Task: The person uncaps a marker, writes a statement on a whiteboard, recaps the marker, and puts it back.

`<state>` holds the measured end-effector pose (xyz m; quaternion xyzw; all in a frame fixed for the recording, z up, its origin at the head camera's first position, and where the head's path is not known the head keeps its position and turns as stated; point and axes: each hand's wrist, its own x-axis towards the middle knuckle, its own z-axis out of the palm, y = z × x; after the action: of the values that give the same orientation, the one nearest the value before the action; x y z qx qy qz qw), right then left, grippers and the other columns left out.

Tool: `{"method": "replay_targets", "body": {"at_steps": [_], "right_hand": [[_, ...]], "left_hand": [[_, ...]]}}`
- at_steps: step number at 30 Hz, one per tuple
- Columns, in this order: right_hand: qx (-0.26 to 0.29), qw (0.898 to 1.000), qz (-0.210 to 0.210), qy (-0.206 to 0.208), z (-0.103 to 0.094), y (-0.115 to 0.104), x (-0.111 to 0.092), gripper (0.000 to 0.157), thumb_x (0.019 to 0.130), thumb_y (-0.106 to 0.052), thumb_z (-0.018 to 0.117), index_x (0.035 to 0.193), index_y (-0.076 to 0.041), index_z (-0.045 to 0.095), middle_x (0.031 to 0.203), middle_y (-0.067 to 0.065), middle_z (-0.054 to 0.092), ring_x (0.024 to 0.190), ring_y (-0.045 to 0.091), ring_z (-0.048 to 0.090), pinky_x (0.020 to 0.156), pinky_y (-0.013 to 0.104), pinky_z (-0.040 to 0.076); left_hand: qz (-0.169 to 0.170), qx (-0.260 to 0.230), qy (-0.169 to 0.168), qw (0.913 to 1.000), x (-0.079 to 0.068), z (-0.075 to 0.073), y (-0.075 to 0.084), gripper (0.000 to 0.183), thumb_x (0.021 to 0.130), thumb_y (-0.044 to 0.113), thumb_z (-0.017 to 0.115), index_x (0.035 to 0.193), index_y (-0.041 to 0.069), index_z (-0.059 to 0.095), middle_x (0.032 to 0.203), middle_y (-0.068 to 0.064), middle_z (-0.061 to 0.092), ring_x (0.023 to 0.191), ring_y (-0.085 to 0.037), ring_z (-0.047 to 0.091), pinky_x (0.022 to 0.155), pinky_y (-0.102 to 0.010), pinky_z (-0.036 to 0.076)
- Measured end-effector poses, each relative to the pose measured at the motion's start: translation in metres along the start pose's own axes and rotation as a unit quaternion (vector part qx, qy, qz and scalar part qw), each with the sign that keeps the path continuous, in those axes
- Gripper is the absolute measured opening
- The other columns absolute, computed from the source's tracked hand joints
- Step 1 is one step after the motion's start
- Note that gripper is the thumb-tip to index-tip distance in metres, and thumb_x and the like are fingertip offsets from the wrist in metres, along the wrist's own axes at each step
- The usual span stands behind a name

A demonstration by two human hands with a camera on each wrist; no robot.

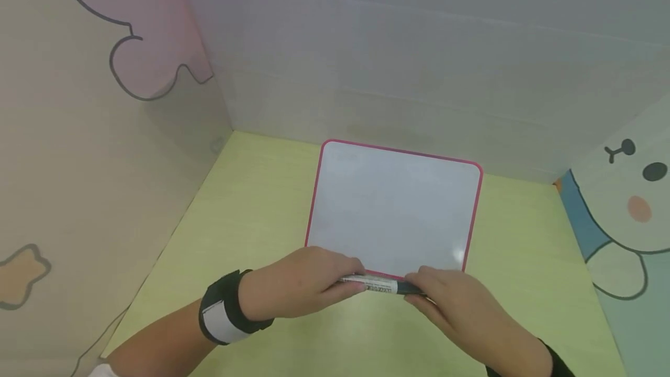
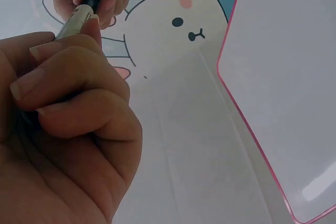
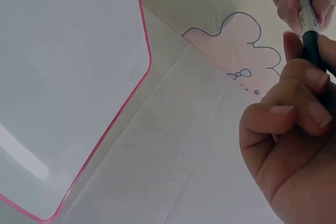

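A whiteboard marker (image 1: 381, 284) with a white label and a dark cap is held level between both hands, just over the near edge of a pink-rimmed whiteboard (image 1: 392, 208). My left hand (image 1: 309, 283) grips the white barrel end, its fingers curled round it in the left wrist view. The dark cap end (image 3: 312, 48) is pinched by my right hand (image 1: 460, 307), with the other fingers curled in. The cap is on the marker. The whiteboard's face is blank, with a bright glare spot at its lower right in the head view.
The whiteboard lies on a pale yellow table (image 1: 251, 208). A light wall (image 1: 419, 74) stands behind it, and side panels carry cartoon drawings, a pink figure (image 1: 157, 34) at left and a white animal face (image 1: 628, 202) at right. A thin cable (image 1: 99, 336) runs at the lower left.
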<state>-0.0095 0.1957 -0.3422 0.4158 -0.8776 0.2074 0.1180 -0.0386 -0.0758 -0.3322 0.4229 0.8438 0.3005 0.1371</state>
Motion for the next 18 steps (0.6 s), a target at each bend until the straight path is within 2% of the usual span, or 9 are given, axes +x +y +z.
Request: {"method": "replay_targets", "body": {"at_steps": [4,10,14,18], "right_hand": [[-0.017,1.000,0.002,-0.015,-0.003,-0.002,-0.002,0.011,0.094,-0.031,0.057,0.095,-0.021,0.054,0.077,-0.022,0.040,0.065,-0.007,0.035,0.059,0.008,0.029],[-0.023,0.999,-0.013,-0.032,-0.011,-0.004,-0.002,0.016,0.094,-0.033,0.057,0.086,-0.023,0.048,0.072,-0.022,0.031,0.063,-0.007,0.029,0.058,0.009,0.025],[-0.021,0.996,0.005,-0.082,-0.017,-0.011,-0.002,0.020,0.089,-0.033,0.064,0.082,-0.027,0.046,0.069,-0.024,0.028,0.062,-0.007,0.029,0.057,0.009,0.025],[-0.018,0.992,0.003,-0.124,-0.021,-0.017,-0.005,0.022,0.090,-0.036,0.063,0.079,-0.030,0.045,0.068,-0.024,0.027,0.061,-0.008,0.028,0.057,0.009,0.026]], "left_hand": [[0.014,0.005,0.007,0.9999,-0.001,-0.001,0.004,0.025,0.100,0.037,0.043,0.094,0.018,0.059,0.069,0.013,0.044,0.059,0.001,0.040,0.055,-0.010,0.035],[0.039,0.001,0.004,0.9992,-0.002,-0.002,0.010,0.027,0.098,0.041,0.046,0.096,0.018,0.059,0.072,0.014,0.046,0.062,0.004,0.041,0.056,-0.007,0.036],[0.063,0.024,-0.007,0.9977,-0.004,-0.003,0.016,0.025,0.098,0.040,0.047,0.095,0.018,0.058,0.070,0.015,0.045,0.060,0.005,0.039,0.056,-0.005,0.034],[0.078,0.061,-0.028,0.9947,-0.008,-0.003,0.020,0.024,0.099,0.039,0.046,0.091,0.018,0.056,0.063,0.016,0.040,0.056,0.005,0.034,0.053,-0.005,0.029]]}}
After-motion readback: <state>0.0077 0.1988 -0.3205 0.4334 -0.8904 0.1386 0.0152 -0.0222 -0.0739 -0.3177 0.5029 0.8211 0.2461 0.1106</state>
